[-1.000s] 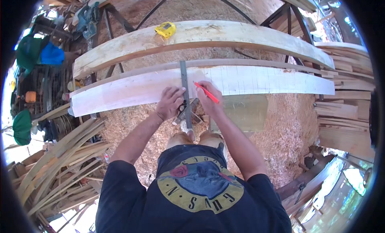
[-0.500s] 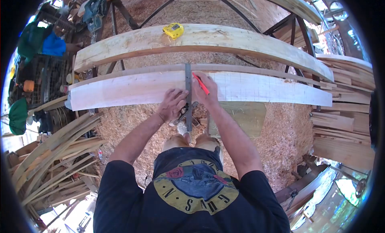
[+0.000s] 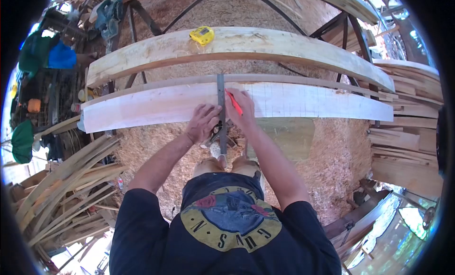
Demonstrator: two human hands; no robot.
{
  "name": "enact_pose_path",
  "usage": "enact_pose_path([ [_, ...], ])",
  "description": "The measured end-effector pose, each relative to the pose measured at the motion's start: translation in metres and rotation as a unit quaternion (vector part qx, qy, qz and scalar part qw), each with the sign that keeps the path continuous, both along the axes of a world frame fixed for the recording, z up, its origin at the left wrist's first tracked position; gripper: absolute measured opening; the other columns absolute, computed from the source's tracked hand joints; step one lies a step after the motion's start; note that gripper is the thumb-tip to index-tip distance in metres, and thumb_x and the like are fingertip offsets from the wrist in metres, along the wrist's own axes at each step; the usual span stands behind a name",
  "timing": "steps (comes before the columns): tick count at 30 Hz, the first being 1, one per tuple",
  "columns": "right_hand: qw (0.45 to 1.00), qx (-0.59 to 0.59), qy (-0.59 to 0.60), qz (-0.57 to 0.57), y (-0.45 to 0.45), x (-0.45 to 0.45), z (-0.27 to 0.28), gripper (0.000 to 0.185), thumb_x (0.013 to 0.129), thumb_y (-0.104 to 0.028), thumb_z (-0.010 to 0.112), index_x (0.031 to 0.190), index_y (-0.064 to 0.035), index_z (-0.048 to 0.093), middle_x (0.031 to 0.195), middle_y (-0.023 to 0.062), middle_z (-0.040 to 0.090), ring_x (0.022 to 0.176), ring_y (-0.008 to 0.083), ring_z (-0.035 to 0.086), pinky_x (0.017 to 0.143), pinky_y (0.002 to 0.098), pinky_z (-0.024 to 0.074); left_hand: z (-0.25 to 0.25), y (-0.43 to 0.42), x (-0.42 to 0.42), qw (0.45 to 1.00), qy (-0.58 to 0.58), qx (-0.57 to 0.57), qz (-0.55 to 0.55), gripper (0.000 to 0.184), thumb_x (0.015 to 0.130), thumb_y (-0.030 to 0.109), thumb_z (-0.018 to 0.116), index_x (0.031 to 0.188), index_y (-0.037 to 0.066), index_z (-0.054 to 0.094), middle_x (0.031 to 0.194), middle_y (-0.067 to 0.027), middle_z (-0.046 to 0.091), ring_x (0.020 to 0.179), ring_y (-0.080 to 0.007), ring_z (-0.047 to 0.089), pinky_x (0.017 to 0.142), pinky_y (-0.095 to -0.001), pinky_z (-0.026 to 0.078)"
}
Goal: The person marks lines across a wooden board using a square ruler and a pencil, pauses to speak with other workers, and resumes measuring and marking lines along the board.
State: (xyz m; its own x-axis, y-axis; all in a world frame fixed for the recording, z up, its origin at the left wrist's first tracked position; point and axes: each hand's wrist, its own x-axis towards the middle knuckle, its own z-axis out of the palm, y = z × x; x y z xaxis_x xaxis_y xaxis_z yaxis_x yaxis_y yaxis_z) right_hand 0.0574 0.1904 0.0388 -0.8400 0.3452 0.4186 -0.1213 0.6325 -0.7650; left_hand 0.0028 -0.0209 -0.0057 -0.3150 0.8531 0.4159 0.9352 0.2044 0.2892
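A pale wooden board (image 3: 151, 107) lies crosswise in front of me, with several thin lines drawn across its right half. Across its middle rests a combination square (image 3: 221, 90), its metal blade pointing away from me. My left hand (image 3: 204, 123) grips the square at the board's near edge, fingers bent against the blade; its head is mostly hidden. Just right of the blade, my right hand (image 3: 241, 109) holds a red pencil (image 3: 234, 103), the tip close to the blade's edge near the board's far side.
Beyond the board runs a thick timber beam (image 3: 265, 45) carrying a yellow tape measure (image 3: 202, 36). A blue-green power tool (image 3: 109, 17) sits at the upper left. Wood strips (image 3: 71, 189) are heaped at left, stacked planks (image 3: 403, 137) at right. Shavings (image 3: 339, 175) cover the ground.
My right hand and the pencil have shifted slightly nearer along the blade, and the pencil's slant has changed a little. The left hand and square stay in place on the board.
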Motion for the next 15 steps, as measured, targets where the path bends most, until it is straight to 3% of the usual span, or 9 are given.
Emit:
enact_pose_path([
  [3,1.000,0.005,0.028,0.004,0.002,-0.005,-0.005,0.021,0.093,-0.008,0.071,0.114,-0.0063,0.070,0.091,0.0169,0.075,0.084,0.0408,0.068,0.080,0.0481,0.0537,0.002,-0.001,0.001,1.000,-0.027,-0.005,-0.009,0.027,0.082,0.020,0.066,0.105,0.007,0.063,0.150,-0.0164,0.060,0.136,-0.0398,0.054,0.116,-0.0607,0.038],
  [15,0.999,0.001,-0.035,0.022,0.004,0.006,0.001,0.024,0.095,-0.009,0.070,0.119,-0.0068,0.072,0.100,0.0172,0.077,0.090,0.0398,0.070,0.082,0.0466,0.0567,-0.001,0.001,0.000,1.000,-0.020,0.010,-0.007,0.025,0.080,0.018,0.065,0.103,0.007,0.063,0.149,-0.0162,0.061,0.134,-0.0393,0.055,0.114,-0.0597,0.039],
])
